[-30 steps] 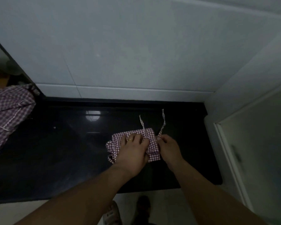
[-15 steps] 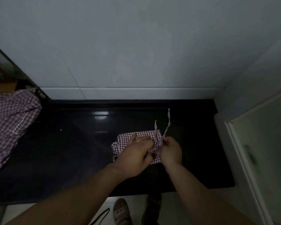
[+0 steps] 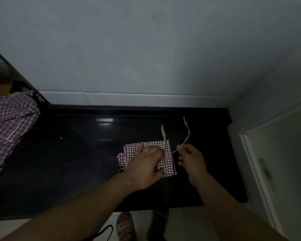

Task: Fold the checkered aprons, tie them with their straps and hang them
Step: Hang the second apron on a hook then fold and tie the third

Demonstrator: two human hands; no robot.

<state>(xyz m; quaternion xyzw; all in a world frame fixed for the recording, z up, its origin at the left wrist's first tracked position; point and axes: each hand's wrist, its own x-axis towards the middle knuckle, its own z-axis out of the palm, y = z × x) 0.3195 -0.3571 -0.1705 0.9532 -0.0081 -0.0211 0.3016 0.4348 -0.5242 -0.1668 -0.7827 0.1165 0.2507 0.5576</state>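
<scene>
A small folded red-and-white checkered apron point(image 3: 169, 154) lies on the black glossy countertop point(image 3: 76, 162), right of centre. My left hand point(image 3: 144, 166) presses down on the bundle, fingers pinching at a strap that runs across it. My right hand point(image 3: 191, 158) sits just right of the bundle and pinches the other strap point(image 3: 187, 136), pulling it out to the right. A second strap end point(image 3: 162, 132) lies straight back from the bundle. Another checkered apron point(image 3: 9, 126) lies unfolded at the counter's left end.
White tiled wall point(image 3: 146, 58) rises behind the counter. A white cabinet door with a handle point(image 3: 266, 173) stands at the right. My feet in sandals point(image 3: 124, 226) show on the pale floor below the counter edge.
My right hand has drawn away from the bundle to the right, pulling one strap with it. My left hand stays pressed on the folded apron. The view has shifted slightly.
</scene>
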